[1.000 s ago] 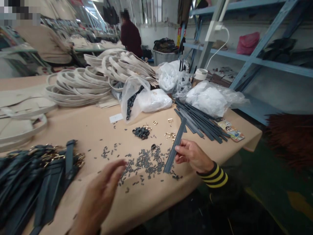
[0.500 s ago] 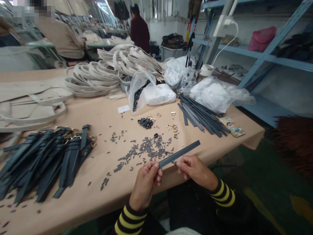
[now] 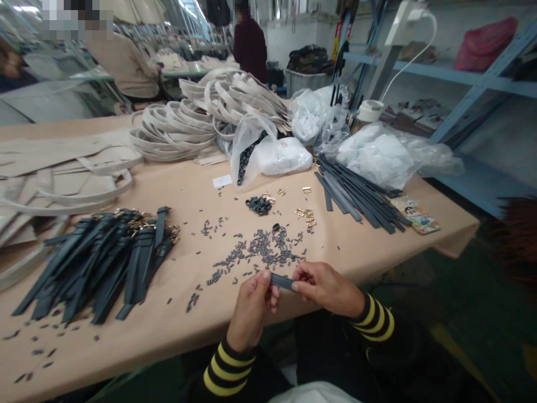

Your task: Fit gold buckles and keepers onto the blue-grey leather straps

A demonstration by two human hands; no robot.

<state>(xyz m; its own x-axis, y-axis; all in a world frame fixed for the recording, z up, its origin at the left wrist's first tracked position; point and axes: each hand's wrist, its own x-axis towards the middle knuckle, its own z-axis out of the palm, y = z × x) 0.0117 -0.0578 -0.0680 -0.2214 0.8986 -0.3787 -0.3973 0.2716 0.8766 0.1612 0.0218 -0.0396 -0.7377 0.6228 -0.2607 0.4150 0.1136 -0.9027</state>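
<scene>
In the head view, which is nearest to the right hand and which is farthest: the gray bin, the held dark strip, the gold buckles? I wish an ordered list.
1. Dark strip: between the right hand's fingers, touching.
2. Gold buckles: on the table, beyond the hand.
3. Gray bin: background, past the table.

We're bare-handed, left hand (image 3: 250, 302) and right hand (image 3: 327, 288). Left cuff (image 3: 229, 369): black, three yellow bands. Right cuff (image 3: 375, 319): same pattern. Right sleeve (image 3: 419, 350) near-black, small yellowish mark by the cuff. Our legwear (image 3: 325, 347) reads dark, detail lost in shadow. Whitish cloth (image 3: 316, 393) at our front, bottom edge, blurred.
</scene>
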